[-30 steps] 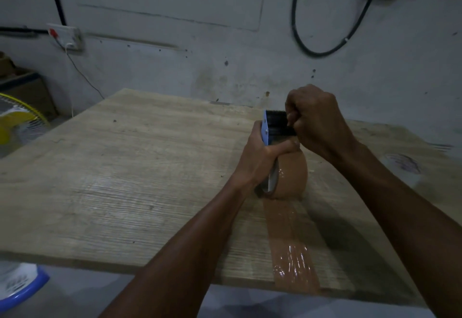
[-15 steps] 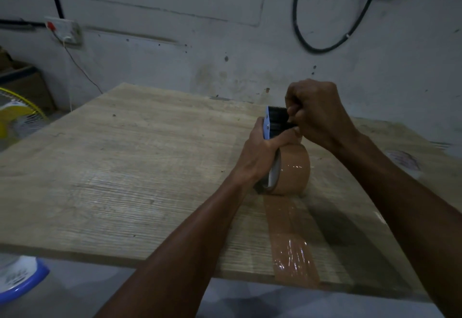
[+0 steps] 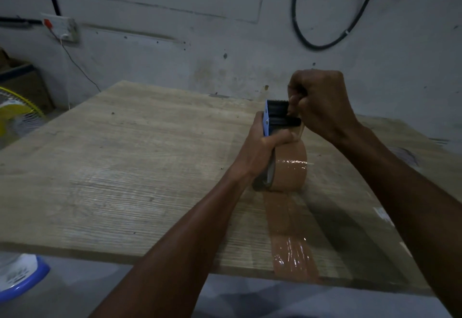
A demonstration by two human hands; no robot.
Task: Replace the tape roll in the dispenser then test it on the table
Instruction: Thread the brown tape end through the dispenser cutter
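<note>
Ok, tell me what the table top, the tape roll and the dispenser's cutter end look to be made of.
Table top: wood or a wood-grain laminate, matt, with visible grain lines; which one is unclear. Tape roll: brown plastic packing tape, glossy, with bright glints on its curve. Dispenser: a blue side plate and a dark toothed cutter; whether plastic or metal can't be told in this dim light.

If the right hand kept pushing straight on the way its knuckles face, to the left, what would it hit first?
Probably the dispenser's black cutter head: the right hand is already fisted against its right side. Past that comes the left hand gripping the blue frame, though depth is hard to judge.
</note>
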